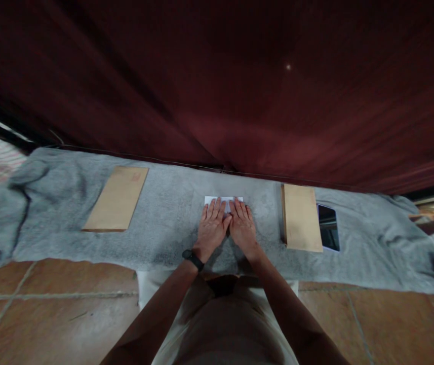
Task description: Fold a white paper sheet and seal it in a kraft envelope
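A small white sheet of paper (223,200) lies on a grey blanket (171,223) spread on the floor. My left hand (212,226) and my right hand (243,226) lie flat side by side on the paper, fingers stretched out, thumbs touching. They cover most of the sheet; only its far edge shows. A black band (193,259) sits on my left wrist.
A brown envelope (117,198) lies on the blanket to the left, another brown envelope stack (300,217) to the right, with a dark phone (328,227) beside it. A dark red curtain (239,86) hangs behind. Brown floor tiles (49,304) lie in front.
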Tool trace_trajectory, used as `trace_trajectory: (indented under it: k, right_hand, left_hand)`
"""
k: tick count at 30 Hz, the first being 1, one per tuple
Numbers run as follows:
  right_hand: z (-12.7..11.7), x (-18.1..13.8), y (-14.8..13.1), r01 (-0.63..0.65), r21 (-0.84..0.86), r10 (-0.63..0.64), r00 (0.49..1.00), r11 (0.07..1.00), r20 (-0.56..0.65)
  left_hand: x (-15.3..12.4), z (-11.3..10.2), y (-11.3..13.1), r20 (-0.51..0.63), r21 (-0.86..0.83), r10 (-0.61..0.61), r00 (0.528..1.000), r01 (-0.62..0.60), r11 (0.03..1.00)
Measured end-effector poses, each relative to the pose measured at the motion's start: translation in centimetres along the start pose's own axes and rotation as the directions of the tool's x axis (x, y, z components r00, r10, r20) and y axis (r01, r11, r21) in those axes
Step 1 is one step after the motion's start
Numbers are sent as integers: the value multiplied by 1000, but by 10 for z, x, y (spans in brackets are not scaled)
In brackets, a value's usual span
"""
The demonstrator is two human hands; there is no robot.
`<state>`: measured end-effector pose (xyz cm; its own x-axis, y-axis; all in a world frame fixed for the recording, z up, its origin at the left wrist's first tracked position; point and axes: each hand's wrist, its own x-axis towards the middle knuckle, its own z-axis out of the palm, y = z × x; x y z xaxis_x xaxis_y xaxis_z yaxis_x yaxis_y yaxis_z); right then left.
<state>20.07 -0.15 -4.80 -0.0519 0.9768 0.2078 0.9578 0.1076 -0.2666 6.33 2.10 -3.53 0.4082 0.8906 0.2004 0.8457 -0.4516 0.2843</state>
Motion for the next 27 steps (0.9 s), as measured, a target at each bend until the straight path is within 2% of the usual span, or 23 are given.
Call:
trace_trajectory:
  k: [9, 14, 17, 19, 23, 27]
  right_hand:
    - [-2, -2, 6, -68, -35, 67, 997, 997, -31]
    - [-8, -4, 19, -135, -45, 132, 990, 990, -54]
    - [-9, 1, 9, -175, -16, 173, 980, 984, -98]
    - [-7, 8, -5, -127, 29, 130, 987, 991, -99]
    - [1, 19, -32, 21, 96, -20, 1000, 995, -11]
    - [6, 20, -33, 37, 75, -38, 999, 996, 11]
  left_hand:
    - [-2, -2, -13, 3, 34, -104, 995, 104, 994]
    - [-3, 0, -15, -26, 25, -111, 993, 112, 993]
    - [-3, 1, -15, -31, 28, -105, 994, 106, 994]
    - [-3, 1, -15, -17, 44, -103, 995, 104, 994]
    - [-4, -2, -17, 40, 91, -102, 994, 98, 991]
    - [-3, -3, -15, 46, 91, -102, 994, 97, 991]
